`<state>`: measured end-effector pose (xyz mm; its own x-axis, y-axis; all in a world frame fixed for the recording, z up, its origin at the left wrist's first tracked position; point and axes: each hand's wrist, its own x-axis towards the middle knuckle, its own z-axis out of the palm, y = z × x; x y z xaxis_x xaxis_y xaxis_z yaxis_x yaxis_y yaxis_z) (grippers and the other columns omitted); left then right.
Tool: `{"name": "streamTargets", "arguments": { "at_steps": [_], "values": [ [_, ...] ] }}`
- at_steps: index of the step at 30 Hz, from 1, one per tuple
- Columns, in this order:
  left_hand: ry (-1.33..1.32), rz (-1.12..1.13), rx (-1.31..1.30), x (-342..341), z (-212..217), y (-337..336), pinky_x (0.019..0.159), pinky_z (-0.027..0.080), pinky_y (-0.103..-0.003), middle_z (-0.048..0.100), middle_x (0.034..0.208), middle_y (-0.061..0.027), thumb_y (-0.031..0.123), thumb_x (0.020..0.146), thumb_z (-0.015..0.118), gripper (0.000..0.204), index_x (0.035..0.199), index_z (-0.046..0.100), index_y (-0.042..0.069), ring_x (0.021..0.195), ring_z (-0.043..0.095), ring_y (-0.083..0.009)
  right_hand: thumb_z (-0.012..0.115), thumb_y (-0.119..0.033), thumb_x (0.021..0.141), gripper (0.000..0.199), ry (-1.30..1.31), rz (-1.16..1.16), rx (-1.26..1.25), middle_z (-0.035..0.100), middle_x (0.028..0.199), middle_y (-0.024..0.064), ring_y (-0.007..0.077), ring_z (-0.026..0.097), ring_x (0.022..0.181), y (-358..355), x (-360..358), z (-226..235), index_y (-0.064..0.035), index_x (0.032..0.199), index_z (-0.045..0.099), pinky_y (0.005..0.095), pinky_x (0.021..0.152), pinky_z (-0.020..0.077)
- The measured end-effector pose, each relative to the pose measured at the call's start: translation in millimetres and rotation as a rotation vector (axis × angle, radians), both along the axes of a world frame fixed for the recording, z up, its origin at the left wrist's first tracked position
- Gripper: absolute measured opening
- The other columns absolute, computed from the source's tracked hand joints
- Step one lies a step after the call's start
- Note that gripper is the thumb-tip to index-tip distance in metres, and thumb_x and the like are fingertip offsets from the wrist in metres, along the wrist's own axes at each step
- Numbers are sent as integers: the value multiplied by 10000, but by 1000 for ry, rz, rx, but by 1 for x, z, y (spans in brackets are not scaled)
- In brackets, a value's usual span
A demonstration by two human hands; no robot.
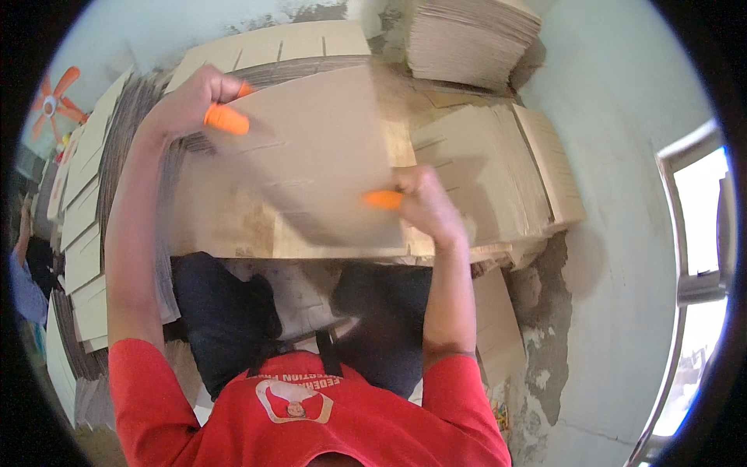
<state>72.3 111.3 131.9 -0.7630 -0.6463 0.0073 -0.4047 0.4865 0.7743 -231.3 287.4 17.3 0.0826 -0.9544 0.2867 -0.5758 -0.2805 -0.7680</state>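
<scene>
A brown cardboard sheet (pixel 327 140) with short slits is held tilted over a wooden table (pixel 245 233), its lower part smeared by motion. My left hand (pixel 198 101) grips its far left corner, with orange covers on the thumb and a finger. At the sheet's right edge, my right hand (pixel 426 201) is closed on it, an orange cover (pixel 383 200) on one digit lying over the sheet's face. Just right of that hand lies a pile of slit cardboard sheets (pixel 486 175).
Behind the held sheet is another cardboard stack (pixel 299 45); a taller one (pixel 471 47) stands at the back right. Long stacks (pixel 84 210) line my left side. An orange fan (pixel 51 104) and part of another person (pixel 29 284) show far left. A wall (pixel 615 327) bounds the right.
</scene>
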Motion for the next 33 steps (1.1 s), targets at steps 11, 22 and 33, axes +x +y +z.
{"name": "streamTargets", "arguments": {
  "at_steps": [11,22,33],
  "values": [
    [-53,397,-1019,-61,-119,-140,1059,400,-420,597,1282,-166,336,925,619,549,1384,482,68,1232,517,-353,625,131,767,161,-283,-799,-235,518,546,43,77,405,433,-50,-30,16,13,669,577,288,354,291],
    [-482,150,-1082,-87,-125,-173,866,455,-433,677,975,-126,154,829,621,261,1019,645,-24,995,600,-289,547,111,806,205,-835,-611,-205,487,549,55,98,389,332,-67,-22,-10,15,634,490,251,297,275],
    [-58,396,-867,-67,-125,-208,734,535,-358,662,863,-134,78,796,640,176,954,658,1,843,661,-246,487,94,809,208,-868,-656,-255,470,533,62,124,392,319,-68,-20,-12,14,619,512,260,272,298]
  ]
}}
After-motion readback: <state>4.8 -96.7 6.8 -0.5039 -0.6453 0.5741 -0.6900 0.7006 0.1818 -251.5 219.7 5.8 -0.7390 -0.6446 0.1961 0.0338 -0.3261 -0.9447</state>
